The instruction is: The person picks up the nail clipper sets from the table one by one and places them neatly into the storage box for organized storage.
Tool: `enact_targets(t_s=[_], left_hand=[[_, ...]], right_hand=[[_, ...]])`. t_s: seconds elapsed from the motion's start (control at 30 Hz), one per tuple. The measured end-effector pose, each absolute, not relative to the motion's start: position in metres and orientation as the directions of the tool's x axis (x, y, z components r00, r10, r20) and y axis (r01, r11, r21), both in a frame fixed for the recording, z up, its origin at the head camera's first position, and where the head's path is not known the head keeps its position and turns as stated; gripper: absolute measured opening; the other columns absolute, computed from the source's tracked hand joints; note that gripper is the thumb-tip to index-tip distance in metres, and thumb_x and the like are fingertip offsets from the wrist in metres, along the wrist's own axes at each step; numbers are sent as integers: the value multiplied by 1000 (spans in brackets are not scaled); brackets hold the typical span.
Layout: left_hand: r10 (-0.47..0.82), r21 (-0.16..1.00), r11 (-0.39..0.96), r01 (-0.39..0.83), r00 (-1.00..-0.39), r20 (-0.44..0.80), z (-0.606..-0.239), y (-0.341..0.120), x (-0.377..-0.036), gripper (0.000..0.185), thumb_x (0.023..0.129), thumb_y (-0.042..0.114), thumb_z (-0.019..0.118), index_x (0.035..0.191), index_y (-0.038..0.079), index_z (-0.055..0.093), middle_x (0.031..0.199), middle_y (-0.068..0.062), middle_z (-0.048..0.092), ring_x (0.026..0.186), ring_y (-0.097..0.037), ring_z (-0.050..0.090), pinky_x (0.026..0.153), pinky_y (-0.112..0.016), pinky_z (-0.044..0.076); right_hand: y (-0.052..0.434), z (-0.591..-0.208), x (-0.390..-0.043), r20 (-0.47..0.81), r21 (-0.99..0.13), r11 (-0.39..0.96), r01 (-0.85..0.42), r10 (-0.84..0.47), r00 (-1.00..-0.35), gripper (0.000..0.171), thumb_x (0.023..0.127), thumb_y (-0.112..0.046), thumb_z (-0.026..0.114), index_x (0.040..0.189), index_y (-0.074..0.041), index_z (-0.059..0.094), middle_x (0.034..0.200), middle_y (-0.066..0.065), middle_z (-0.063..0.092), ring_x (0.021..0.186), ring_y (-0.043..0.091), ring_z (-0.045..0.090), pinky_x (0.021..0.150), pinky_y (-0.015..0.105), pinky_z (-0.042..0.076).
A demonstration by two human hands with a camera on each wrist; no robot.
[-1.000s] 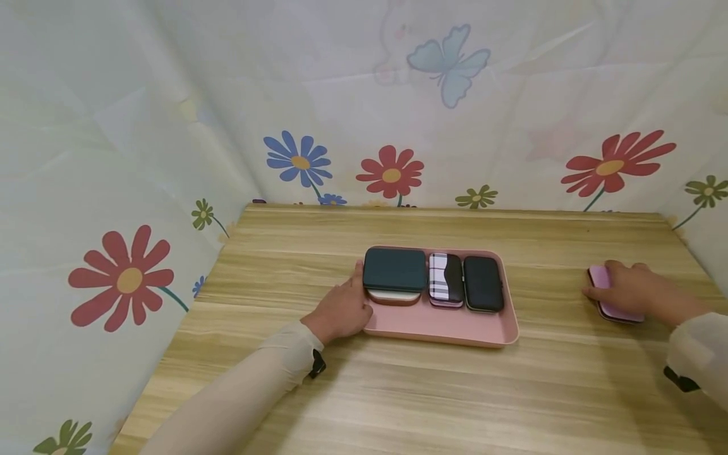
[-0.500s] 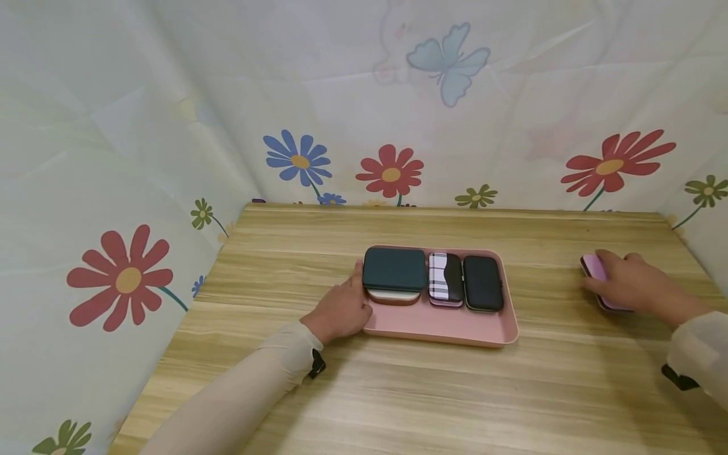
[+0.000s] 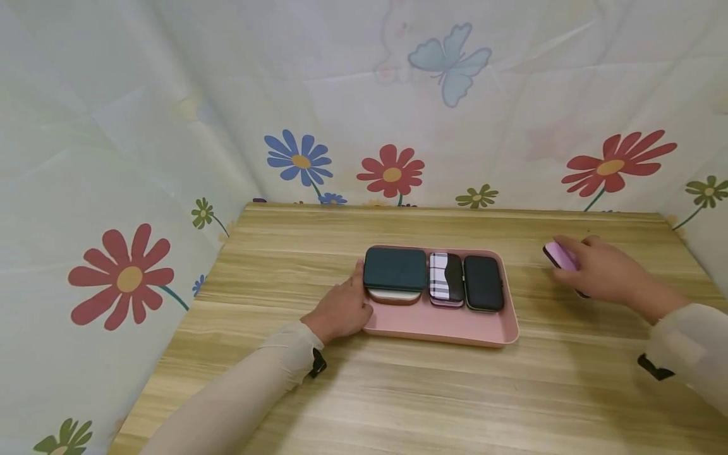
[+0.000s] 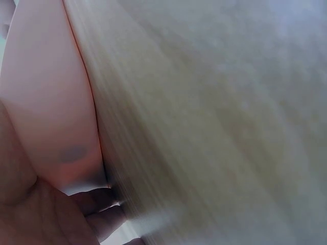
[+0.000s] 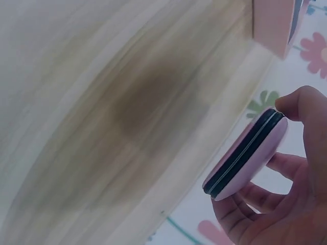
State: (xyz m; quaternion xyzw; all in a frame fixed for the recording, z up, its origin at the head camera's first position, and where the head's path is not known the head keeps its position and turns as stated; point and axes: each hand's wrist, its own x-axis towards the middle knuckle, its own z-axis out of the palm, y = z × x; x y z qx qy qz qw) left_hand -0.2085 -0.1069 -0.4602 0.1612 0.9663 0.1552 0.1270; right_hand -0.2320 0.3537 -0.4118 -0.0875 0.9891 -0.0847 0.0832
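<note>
My left hand [image 3: 339, 309] holds the left side of a shallow pink tray [image 3: 438, 323], its index finger along the wall and its thumb at the rim. My right hand [image 3: 604, 268] grips a small lilac clasp case [image 3: 560, 255], right of the tray. In the right wrist view the case [image 5: 248, 153] is tilted and clear of the table, its dark band with a metal line facing the camera. Inside the tray lie a dark green case [image 3: 395, 268] on top of a white and brown one [image 3: 395, 296], a plaid-and-black case [image 3: 445, 278] over a lilac one, and a black case [image 3: 483, 284].
The tray stands on a wood-grain table [image 3: 432, 398]. Behind and to the left hangs a pale sheet [image 3: 341, 76] printed with flowers and a butterfly. The front strip of the tray shows its bare floor.
My right hand has lifted the lilac case off the table and carried it left, towards the tray. The left hand and the tray have stayed put.
</note>
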Motion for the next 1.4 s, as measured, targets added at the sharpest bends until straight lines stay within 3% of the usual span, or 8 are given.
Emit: enact_targets(t_s=[0.23, 0.47, 0.7, 1.03, 1.4], left_hand=[[353, 353, 895, 271, -916, -192, -474, -110, -216, 86, 95, 29, 43, 159, 2, -7, 164, -12, 26, 145, -24, 38, 118, -49, 31], [349, 351, 897, 268, -917, -191, -475, -110, -217, 87, 95, 29, 44, 159, 3, -7, 162, -13, 30, 143, -25, 42, 117, -48, 33], [351, 357, 894, 271, -919, -181, -467, -109, -213, 85, 95, 27, 45, 159, 0, -4, 162, -15, 30, 144, -26, 39, 117, -48, 33], [356, 352, 894, 278, -917, -179, -465, -109, -212, 85, 95, 27, 46, 159, 0, -4, 162, -15, 30, 144, -26, 40, 116, -48, 34], [360, 376, 885, 274, -916, -178, -459, -108, -208, 84, 96, 26, 46, 159, -1, -2, 162, -16, 29, 145, -27, 38, 117, -51, 32]], right_hand=[[334, -405, -237, -93, -207, 958, -200, -223, -970, 85, 89, -42, 70, 152, 3, 34, 121, 38, 49, 89, 40, 55, 66, 45, 51], [321, -394, -245, -76, -241, 944, -225, -249, -965, 86, 90, -44, 70, 153, 2, 34, 127, 38, 48, 93, 40, 55, 68, 45, 50], [295, -387, -250, -33, -234, 929, -286, -302, -953, 83, 86, -44, 73, 149, 0, 41, 116, 26, 60, 87, 32, 56, 65, 36, 45], [261, -389, -249, 19, -319, 859, -401, -417, -909, 64, 81, -29, 80, 133, -2, 55, 126, 20, 61, 103, 32, 58, 83, 46, 53], [234, -396, -250, 1, -311, 819, -483, -508, -862, 57, 78, -22, 79, 130, -10, 60, 120, 13, 65, 99, 29, 56, 86, 46, 50]])
